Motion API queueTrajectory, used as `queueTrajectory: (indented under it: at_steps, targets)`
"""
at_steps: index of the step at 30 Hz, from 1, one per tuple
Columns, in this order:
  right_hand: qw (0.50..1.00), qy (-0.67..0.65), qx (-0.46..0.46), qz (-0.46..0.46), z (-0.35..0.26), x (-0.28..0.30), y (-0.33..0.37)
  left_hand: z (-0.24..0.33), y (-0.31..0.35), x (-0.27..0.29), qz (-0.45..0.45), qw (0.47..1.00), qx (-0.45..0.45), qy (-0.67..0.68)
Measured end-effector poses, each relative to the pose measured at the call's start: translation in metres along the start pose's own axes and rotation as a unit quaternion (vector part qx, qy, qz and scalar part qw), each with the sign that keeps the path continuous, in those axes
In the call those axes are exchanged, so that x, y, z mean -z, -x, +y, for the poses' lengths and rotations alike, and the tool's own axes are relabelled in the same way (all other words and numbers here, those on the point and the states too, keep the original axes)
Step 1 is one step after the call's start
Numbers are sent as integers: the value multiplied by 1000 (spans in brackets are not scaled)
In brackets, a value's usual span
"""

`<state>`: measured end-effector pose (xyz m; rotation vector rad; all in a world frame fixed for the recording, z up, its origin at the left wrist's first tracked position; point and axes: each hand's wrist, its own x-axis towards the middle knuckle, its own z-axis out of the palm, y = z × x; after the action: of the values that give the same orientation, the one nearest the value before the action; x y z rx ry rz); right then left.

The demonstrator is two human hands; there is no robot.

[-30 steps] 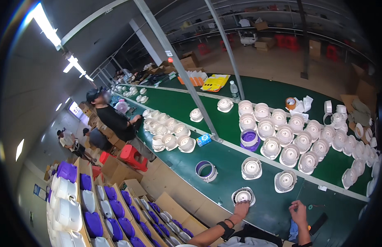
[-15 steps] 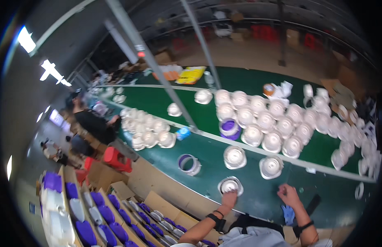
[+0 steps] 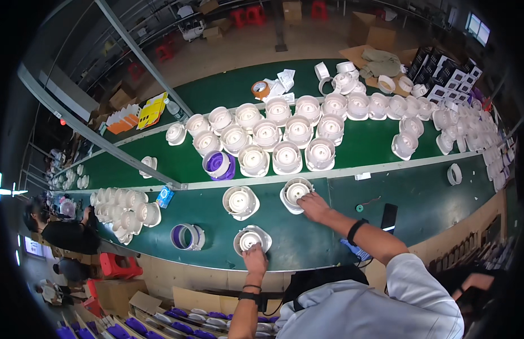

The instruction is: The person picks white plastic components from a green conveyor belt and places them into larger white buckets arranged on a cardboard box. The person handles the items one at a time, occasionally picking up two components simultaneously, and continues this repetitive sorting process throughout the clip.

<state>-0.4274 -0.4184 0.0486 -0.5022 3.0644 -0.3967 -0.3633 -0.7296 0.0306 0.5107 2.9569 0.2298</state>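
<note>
Close to the table's near edge stands a white round plastic housing (image 3: 261, 234) on a squarish base, with a ringed centre. The fingers of my left hand (image 3: 254, 260) are closed at its near rim. Farther off and to the right is a similar white housing (image 3: 290, 200); my right hand (image 3: 315, 207) reaches over its right rim with curled fingers. Another white housing (image 3: 240, 202) stands untouched left of it. A loose white ring with a purple inside (image 3: 187, 237) sits left of my left hand. The fingertips are partly hidden inside the rims.
Rows of white housings (image 3: 266, 134) and a purple-based one (image 3: 219, 164) fill the green belt (image 3: 364, 150) beyond a pale rail. A black phone (image 3: 389, 216), a blue glove (image 3: 355, 249) and a small green coil (image 3: 360, 208) lie right. A metal post (image 3: 92, 135) rises left.
The view has swung to the right. My right hand has moved from above the bare table onto the farther housing. My left hand stays at the nearer housing.
</note>
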Motion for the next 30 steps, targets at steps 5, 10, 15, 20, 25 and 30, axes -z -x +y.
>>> queueTrajectory:
  at_steps: [5, 10, 15, 20, 25, 30]
  targets:
    - [991, 80, 11, -103, 7, -42, -12, -9, 6, -17, -3, 999, 8, -33]
    - [993, 49, 54, -97, 0, -13, -9, -15, 4, -11, -16, 998, 8, -53]
    - [994, 57, 18, -93, 4, -24, -11, -5, 4, -11, 7, 999, 8, -32]
    - [990, 69, -34, -121, -16, -34, 10, -4, 0, -17, 6, 999, 2, -31]
    - [994, 65, -41, -77, -44, -43, 44, -7, 1, -11, -17, 999, -12, -33]
    - [996, 72, -49, -28, -49, -57, 48, -7, 1, -4, -42, 998, -15, -38]
